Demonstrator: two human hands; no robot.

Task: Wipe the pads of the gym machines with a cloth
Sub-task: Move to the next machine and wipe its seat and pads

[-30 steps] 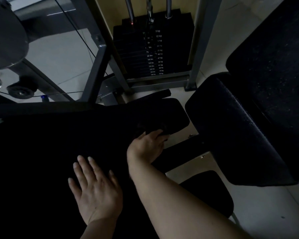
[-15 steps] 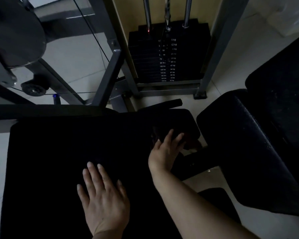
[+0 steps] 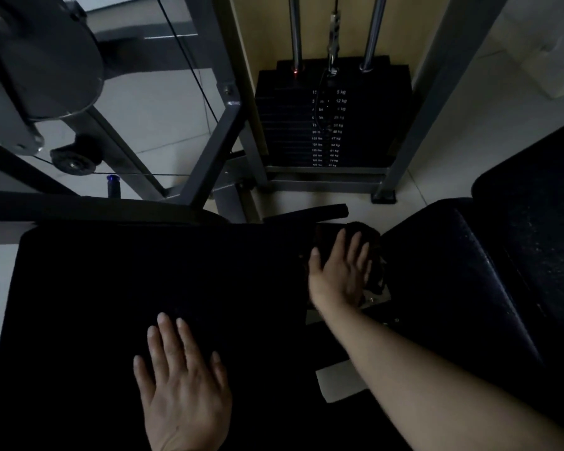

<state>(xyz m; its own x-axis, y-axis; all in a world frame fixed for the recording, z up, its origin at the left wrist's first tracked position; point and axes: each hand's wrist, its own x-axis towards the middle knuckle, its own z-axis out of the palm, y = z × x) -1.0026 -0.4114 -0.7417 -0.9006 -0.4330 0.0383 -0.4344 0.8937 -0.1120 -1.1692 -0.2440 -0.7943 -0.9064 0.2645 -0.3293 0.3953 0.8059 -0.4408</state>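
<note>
- Your right hand slid the cloth forward along the small pad.
- Fingers flat, spread; left hand likewise, bracing the large pad.
- Mid-wipe; next, sweep back.

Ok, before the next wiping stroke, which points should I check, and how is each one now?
1. Cloth under the right hand: ok, fingers straight, pressing it.
2. Cloth lies on a pad: ok, on the small pad.
3. Left hand braces flat on the large pad: ok.
4. Cloth fully on the pad: not ok, part hangs over the right edge.
5. Pad surface already clean: cannot tell, too dark.
</note>
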